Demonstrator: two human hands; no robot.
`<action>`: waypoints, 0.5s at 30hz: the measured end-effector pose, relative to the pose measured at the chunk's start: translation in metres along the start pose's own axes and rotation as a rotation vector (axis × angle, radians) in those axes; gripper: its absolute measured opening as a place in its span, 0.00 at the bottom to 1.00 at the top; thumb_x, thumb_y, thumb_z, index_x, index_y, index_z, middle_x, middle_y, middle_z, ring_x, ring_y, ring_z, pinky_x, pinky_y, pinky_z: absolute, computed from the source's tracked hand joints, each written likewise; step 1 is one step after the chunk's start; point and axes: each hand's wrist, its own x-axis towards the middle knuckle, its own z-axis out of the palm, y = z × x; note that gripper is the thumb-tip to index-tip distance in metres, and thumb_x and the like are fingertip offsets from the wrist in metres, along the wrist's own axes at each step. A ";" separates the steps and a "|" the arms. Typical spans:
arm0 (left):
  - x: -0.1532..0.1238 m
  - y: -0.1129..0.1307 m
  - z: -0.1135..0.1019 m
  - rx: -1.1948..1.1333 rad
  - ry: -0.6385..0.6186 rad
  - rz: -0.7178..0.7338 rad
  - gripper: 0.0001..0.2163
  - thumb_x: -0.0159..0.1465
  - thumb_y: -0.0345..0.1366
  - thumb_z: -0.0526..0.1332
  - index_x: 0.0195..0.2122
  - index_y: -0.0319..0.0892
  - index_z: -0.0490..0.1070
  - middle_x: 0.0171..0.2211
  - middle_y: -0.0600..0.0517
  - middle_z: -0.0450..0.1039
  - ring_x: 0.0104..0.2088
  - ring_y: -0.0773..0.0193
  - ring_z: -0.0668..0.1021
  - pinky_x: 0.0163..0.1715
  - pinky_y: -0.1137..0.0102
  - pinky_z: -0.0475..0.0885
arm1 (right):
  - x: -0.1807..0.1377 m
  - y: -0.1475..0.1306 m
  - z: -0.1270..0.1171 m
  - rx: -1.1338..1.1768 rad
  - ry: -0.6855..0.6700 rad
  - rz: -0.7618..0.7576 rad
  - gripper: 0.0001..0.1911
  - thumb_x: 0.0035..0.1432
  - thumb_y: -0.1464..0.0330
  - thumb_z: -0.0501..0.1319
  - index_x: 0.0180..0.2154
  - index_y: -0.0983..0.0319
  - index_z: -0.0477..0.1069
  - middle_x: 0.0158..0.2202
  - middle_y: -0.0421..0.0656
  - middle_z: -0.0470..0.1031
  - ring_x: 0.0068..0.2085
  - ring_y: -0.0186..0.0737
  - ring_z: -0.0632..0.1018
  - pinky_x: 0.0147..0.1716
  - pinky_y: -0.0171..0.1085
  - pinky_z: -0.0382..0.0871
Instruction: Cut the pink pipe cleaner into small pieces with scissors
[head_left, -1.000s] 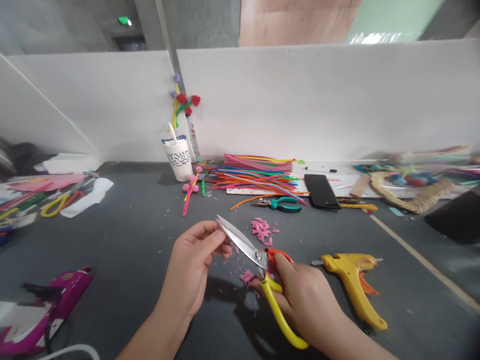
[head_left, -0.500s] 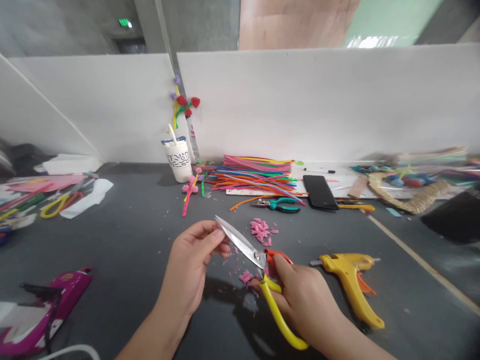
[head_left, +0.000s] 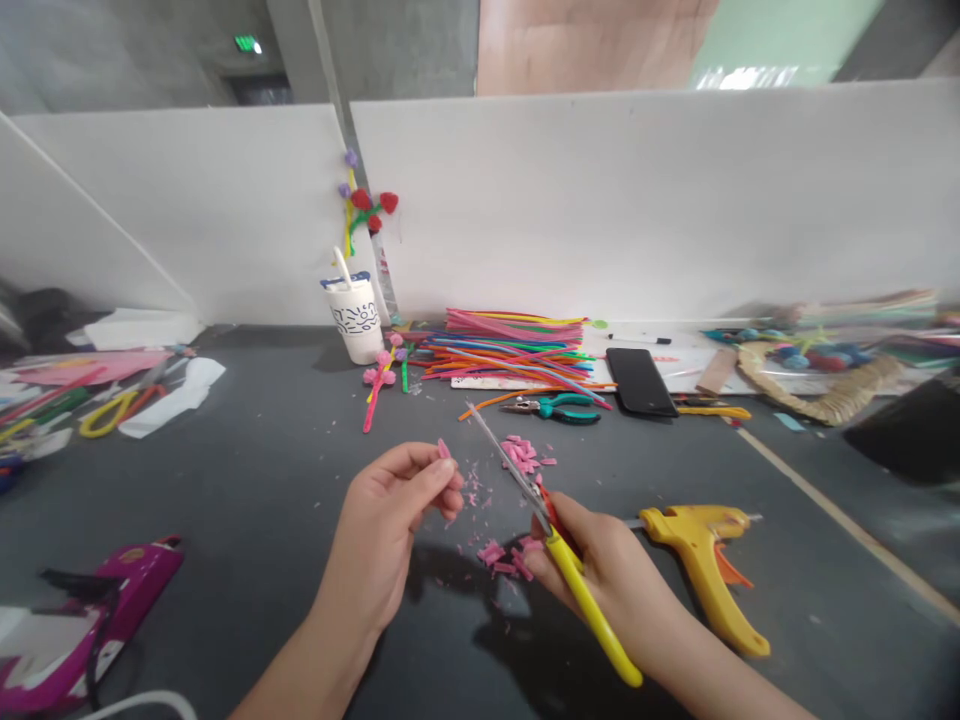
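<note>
Between the thumb and forefinger of my left hand (head_left: 397, 510) is a short pink piece of pipe cleaner (head_left: 444, 449), its tip poking up. My right hand (head_left: 607, 565) grips a pair of scissors (head_left: 596, 605) with red and yellow handles; the blades point up and left, apart from the pink piece. Beyond the blades lies a small heap of pink cut pieces (head_left: 523, 455). A second group of pink pieces (head_left: 504, 560) sits on the dark table between my hands, with fine pink fluff scattered around.
Behind are a bundle of coloured pipe cleaners (head_left: 510, 350), teal-handled pliers (head_left: 555, 408), a phone (head_left: 640, 382) and a white cup (head_left: 357, 325). A yellow glue gun (head_left: 701, 560) lies at right, a magenta glue gun (head_left: 127, 610) at left. Pink pipe-cleaner flowers (head_left: 380, 378) lie near the cup.
The scissors have moved right, away from my left hand, and turned so the blades show edge-on. The pink piece in my left fingers now shows. My left hand has barely moved.
</note>
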 end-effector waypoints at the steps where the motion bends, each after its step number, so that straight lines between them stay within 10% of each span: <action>1: 0.000 0.000 0.000 0.004 -0.015 -0.020 0.03 0.52 0.33 0.63 0.26 0.39 0.72 0.21 0.54 0.71 0.21 0.72 0.71 0.22 0.77 0.65 | 0.000 0.000 -0.001 0.040 -0.025 0.000 0.14 0.51 0.57 0.53 0.23 0.60 0.56 0.18 0.34 0.60 0.20 0.30 0.58 0.19 0.30 0.54; 15: -0.006 -0.018 0.016 0.228 -0.379 -0.299 0.03 0.52 0.32 0.61 0.23 0.39 0.70 0.19 0.54 0.67 0.20 0.71 0.68 0.22 0.75 0.62 | 0.002 0.001 -0.011 0.597 -0.127 0.163 0.08 0.51 0.65 0.53 0.33 0.62 0.63 0.16 0.31 0.62 0.15 0.27 0.62 0.15 0.27 0.57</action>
